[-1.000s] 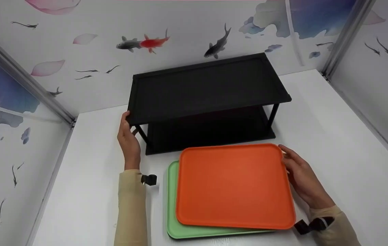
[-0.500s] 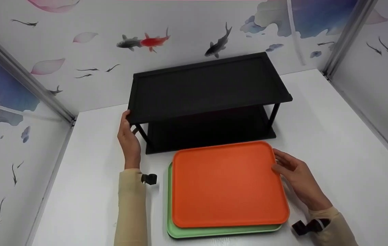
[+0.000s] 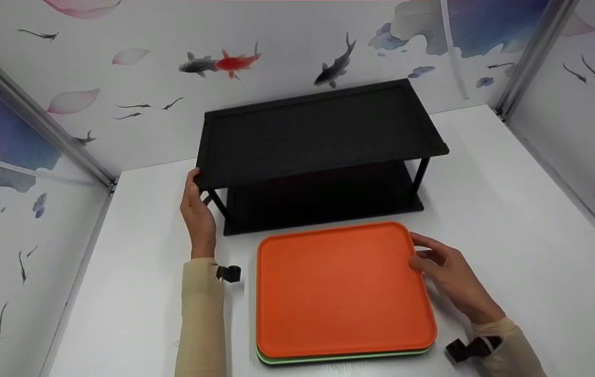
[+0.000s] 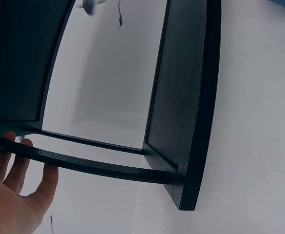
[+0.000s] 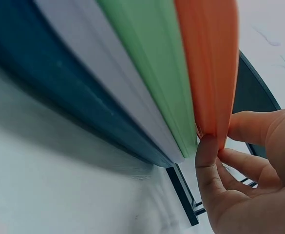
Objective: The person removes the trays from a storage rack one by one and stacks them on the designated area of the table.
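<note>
Just in front of the black two-tier rack (image 3: 318, 157), an orange tray (image 3: 341, 290) tops a stack of green, white and dark-blue trays. The right hand (image 3: 446, 272) pinches its right rim; stiff, light, probably slick, best held by the rim. The left hand (image 3: 198, 214) grips the rack's left post. Both shelves appear bare.

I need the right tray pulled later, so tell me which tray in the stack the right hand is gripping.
The orange tray, the top one. The right hand pinches its edge, while the green tray, the white tray and the dark blue tray under it go untouched.
</note>
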A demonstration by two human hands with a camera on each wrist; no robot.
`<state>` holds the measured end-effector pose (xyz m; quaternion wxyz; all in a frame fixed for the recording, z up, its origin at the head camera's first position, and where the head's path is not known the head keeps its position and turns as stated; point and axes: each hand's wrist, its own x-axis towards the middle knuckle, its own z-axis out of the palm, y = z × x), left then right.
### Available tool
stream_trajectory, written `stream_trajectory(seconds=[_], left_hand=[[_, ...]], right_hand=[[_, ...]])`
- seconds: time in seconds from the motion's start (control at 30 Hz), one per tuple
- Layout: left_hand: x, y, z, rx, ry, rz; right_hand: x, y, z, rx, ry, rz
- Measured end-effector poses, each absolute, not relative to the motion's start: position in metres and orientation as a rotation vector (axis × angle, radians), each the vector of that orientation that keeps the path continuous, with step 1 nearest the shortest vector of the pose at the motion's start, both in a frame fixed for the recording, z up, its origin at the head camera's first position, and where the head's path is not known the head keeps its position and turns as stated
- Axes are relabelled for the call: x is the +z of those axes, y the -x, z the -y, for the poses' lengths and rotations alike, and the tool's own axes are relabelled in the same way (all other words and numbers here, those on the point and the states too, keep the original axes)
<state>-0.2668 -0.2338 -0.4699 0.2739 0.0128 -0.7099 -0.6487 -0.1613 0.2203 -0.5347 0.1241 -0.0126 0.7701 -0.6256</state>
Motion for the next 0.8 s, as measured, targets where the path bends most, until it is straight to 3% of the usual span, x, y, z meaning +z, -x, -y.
stream_trajectory(seconds=[0.57, 0.8], left_hand=[[-0.470, 0.265, 0.235, -1.747, -0.041, 1.921], [-0.495, 0.282, 0.249, -1.733, -0.048, 1.909]], right_hand=[[-0.537, 0.162, -0.220, -1.772, 0.037, -2.242], [-0.537, 0.162, -0.217, -1.809, 0.057, -2.223]])
